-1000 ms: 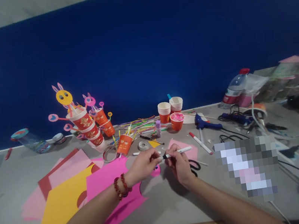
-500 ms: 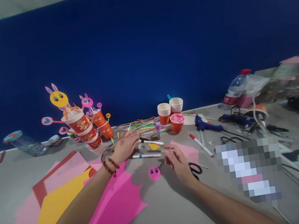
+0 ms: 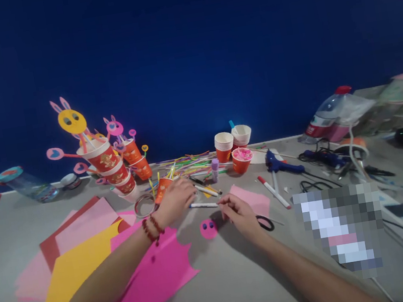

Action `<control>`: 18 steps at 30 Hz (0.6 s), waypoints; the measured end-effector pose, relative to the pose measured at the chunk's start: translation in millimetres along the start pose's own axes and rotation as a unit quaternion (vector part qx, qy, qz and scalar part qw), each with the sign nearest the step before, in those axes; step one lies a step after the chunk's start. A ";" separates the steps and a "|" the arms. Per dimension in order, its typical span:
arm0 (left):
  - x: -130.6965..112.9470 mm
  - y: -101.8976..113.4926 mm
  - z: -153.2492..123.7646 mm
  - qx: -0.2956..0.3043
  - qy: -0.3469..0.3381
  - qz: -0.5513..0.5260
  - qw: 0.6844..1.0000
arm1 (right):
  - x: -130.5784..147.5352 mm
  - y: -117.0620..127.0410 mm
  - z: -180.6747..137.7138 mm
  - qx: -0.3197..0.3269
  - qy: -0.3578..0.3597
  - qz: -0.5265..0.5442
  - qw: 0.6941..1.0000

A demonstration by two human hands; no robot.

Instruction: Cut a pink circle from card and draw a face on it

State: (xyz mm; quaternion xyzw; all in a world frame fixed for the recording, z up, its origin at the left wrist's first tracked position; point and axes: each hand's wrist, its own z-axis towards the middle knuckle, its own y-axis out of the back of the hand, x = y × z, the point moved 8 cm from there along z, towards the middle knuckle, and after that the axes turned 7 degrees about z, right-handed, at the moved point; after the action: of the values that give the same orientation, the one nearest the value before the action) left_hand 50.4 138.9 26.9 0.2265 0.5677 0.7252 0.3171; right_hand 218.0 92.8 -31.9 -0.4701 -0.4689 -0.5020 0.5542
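My left hand (image 3: pixel 176 199), with a red bead bracelet, bends its fingers down over the left end of a white marker with a blue end (image 3: pixel 204 205). Its fingertips are partly hidden, and the marker seems pinched there. Near the marker's right tip is my right hand (image 3: pixel 239 214), thumb and forefinger drawn together; anything between them is too small to make out. A second white marker (image 3: pixel 208 191) lies just behind. Between the hands and closer to me is a pink paper disc with two dark eyes (image 3: pixel 209 229). Black-handled scissors (image 3: pixel 265 223) sit partly under my right hand.
Decorated stacked paper cups (image 3: pixel 115 174) stand back left. Paper sheets (image 3: pixel 85 261) spread at the left. Straws (image 3: pixel 184 166), a glue stick (image 3: pixel 215 169) and plain cups (image 3: pixel 224 145) line the back. A blue glue gun (image 3: pixel 282 163) and cables occupy the right.
My left hand has come down off the second marker onto the blue-ended one, uncovering an orange cup behind it. My right hand stays near the marker's tip. The view has tilted slightly down.
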 end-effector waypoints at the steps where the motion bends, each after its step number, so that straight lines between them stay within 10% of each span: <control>1: -9.8 -2.5 -10.5 0.011 -0.009 -0.009 1.000 | -1.9 -1.2 1.0 0.012 -0.001 -0.012 1.000; 7: -38.7 -31.1 -61.1 0.063 0.059 -0.083 0.993 | -11.7 -6.5 3.2 0.063 0.012 -0.107 0.992; 18: -44.2 -45.2 -64.0 0.024 0.100 -0.140 0.985 | -6.5 -14.1 0.5 0.083 0.031 -0.184 0.979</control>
State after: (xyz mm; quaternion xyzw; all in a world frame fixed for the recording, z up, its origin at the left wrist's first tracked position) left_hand 46.2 70.6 -31.5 0.0783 0.6397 0.6788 0.3520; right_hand 203.6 93.2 -37.6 -0.3122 -0.5703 -0.5687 0.5038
